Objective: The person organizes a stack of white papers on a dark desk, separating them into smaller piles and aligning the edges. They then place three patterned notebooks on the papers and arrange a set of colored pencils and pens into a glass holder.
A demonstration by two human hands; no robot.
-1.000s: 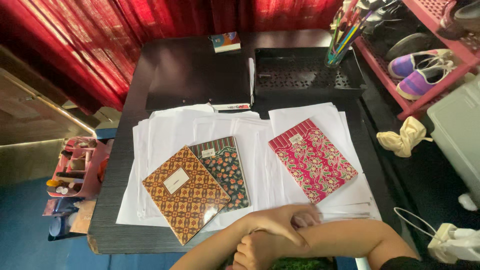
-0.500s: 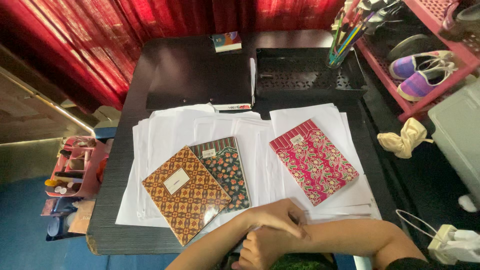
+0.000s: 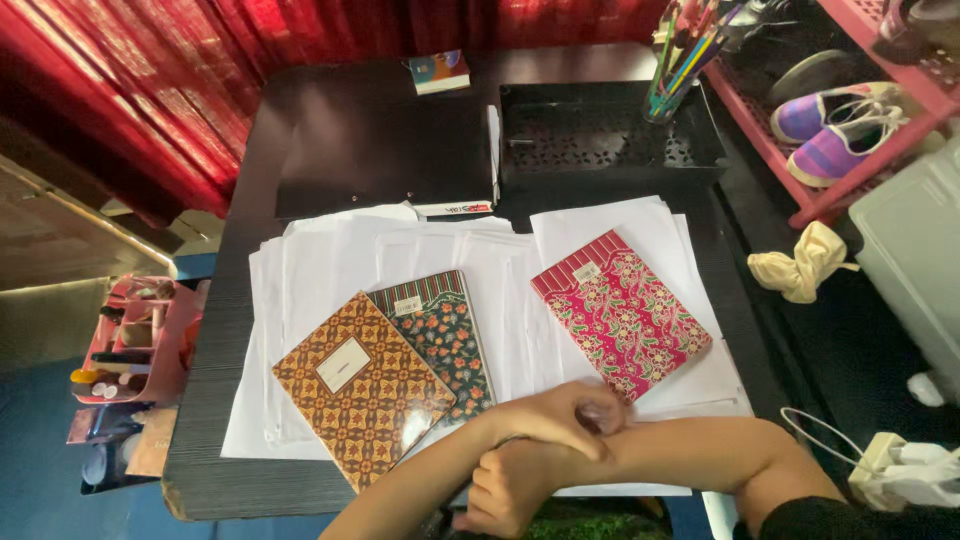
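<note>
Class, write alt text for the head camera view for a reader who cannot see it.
A person's left hand clasps the right wrist, right hand below, at the near edge of a dark table. Three patterned notebooks, brown, dark floral and pink, lie on white sheets.

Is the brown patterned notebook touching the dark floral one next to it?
Touching. The head view shows the brown patterned notebook lying over the left edge of the dark floral notebook, covering part of it with no gap between them.

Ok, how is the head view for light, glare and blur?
Head view: curtain glows red, backlit; soft sheen on dark table; white papers bright but readable; notebooks sharp; slight blur on left hand; edges bowed by wide lens.
</note>
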